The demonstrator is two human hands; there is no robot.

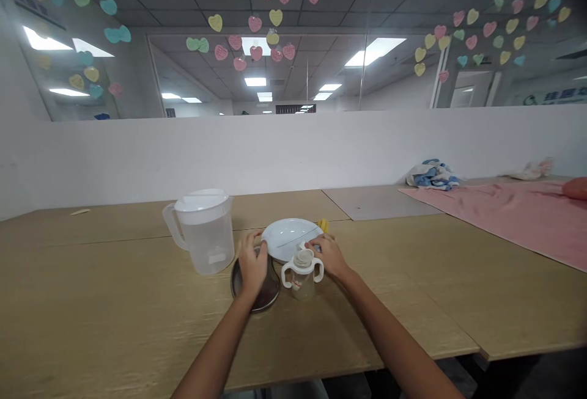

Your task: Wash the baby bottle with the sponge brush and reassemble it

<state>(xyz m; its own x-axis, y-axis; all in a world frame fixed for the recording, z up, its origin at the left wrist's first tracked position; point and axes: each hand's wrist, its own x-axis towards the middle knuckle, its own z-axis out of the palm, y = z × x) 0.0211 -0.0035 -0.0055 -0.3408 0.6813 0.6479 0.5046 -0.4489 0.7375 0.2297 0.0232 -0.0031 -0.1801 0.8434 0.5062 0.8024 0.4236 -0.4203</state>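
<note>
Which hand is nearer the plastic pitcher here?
Left. The left hand is just right of the pitcher, not touching it. The right hand is farther right, on the far side of the white plate.

Left hand [252, 263] covers much of a round dark metal dish [255, 294], contents can't be seen. Right hand [328, 256] hides the near edge of a round white plate [287, 237]. Small yellow object [323, 225] mostly hidden behind that hand, kind unclear. Marks on white two-handled plastic cup [297, 286] too small to read. Pink cloth [504, 215] and orange-red rounded object [575, 188] cut off by right edge. Pale crumpled item [532, 170] too blurred to name. Writing on pastel paper hearts [275, 17] too small.
</note>
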